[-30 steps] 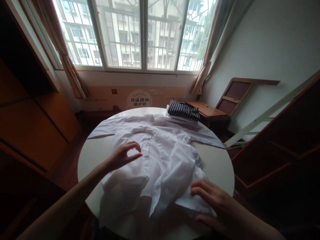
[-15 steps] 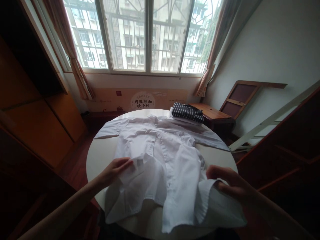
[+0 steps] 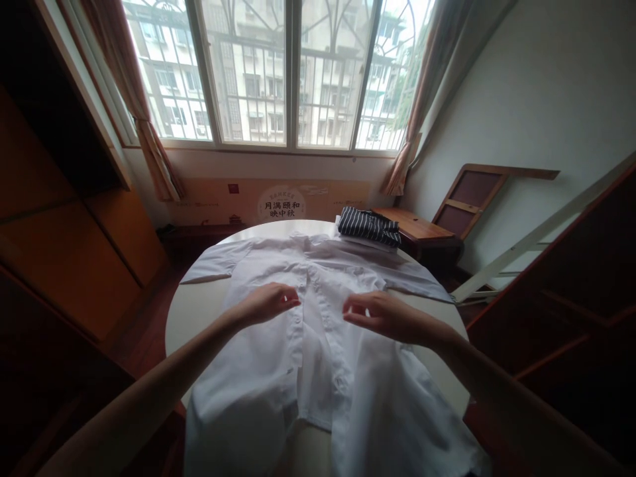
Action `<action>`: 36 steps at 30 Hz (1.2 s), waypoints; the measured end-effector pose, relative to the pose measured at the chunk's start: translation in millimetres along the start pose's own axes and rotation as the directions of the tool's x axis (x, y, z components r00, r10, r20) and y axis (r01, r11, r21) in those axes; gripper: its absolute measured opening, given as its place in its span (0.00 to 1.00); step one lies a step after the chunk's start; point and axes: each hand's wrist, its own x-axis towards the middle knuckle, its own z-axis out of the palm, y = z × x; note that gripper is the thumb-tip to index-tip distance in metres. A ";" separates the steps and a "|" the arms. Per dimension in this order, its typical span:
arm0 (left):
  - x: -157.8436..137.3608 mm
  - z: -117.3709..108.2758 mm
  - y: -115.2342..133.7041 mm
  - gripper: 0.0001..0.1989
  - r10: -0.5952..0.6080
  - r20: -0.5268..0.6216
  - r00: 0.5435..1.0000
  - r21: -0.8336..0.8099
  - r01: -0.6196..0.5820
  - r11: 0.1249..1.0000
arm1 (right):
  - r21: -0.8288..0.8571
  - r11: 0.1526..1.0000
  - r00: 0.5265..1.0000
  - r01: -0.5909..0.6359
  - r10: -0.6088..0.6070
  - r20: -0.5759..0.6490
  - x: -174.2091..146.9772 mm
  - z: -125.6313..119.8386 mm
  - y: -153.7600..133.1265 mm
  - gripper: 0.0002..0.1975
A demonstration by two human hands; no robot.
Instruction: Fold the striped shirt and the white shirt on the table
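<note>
A white button-up shirt (image 3: 268,358) lies front side up, its sleeves spread toward both sides and its button front slightly parted. Under it is a round white table (image 3: 199,311). Over the left front panel, beside the buttons, hovers my left hand (image 3: 272,300), fingers loosely bent and thumb apart, holding nothing. My right hand (image 3: 380,315) is above the right front panel, its fingers bent and apart from the thumb, with no cloth between them. Whether either hand's fingertips touch the shirt I cannot tell. The lower hem drapes toward me past the near table edge.
Folded dark striped fabric (image 3: 368,226) rests on white cloth at the table's far right edge. Behind it stand a small wooden table (image 3: 415,224) and a pale ladder-like frame (image 3: 511,262) by the wall. A wooden cabinet (image 3: 114,252) is on the left, barred windows (image 3: 253,73) ahead.
Both hands have let go of the shirt's lower sides and moved inward and up over its middle. The lower panels have dropped and spread toward the near edge.
</note>
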 end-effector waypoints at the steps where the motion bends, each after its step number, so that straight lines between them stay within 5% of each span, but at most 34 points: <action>1: 15.7 6.6 -3.6 0.10 -0.012 -0.018 1.000 0.050 0.013 0.999 | -0.072 0.996 0.999 -0.043 0.042 -0.013 20.2 8.4 4.2 0.15; 6: 74.3 42.8 -26.2 0.10 -0.230 -0.130 0.965 0.096 0.243 0.965 | -0.268 0.909 0.948 -0.318 0.314 -0.059 97.5 54.4 27.4 0.19; 13: 89.1 59.8 -44.0 0.04 -0.302 -0.128 0.945 0.018 0.307 0.952 | -0.193 0.877 0.898 -0.440 0.426 -0.114 128.1 80.2 40.8 0.17; 19: 87.5 61.2 -44.9 0.03 -0.285 -0.119 0.951 0.007 0.288 0.958 | -0.114 0.891 0.898 -0.439 0.441 -0.012 139.3 60.1 52.0 0.10; 22: 88.1 64.1 -42.5 0.03 -0.248 -0.131 0.960 0.023 0.253 0.967 | 0.231 0.900 0.928 -0.370 0.369 0.047 148.2 45.3 61.1 0.09; 24: 88.7 65.1 -41.7 0.02 -0.224 -0.134 0.965 0.025 0.229 0.973 | 0.481 0.829 0.949 -0.286 0.314 0.024 154.1 42.9 65.2 0.10; 30: 91.4 62.0 -45.5 0.03 -0.185 -0.128 0.974 -0.025 0.184 0.983 | 0.561 0.785 0.946 -0.263 0.325 -0.012 157.4 81.8 69.8 0.10; 36: 100.6 59.8 -43.3 0.04 -0.271 -0.192 0.943 -0.097 0.257 0.962 | 0.667 0.719 0.938 -0.197 0.336 -0.085 151.6 100.2 81.6 0.10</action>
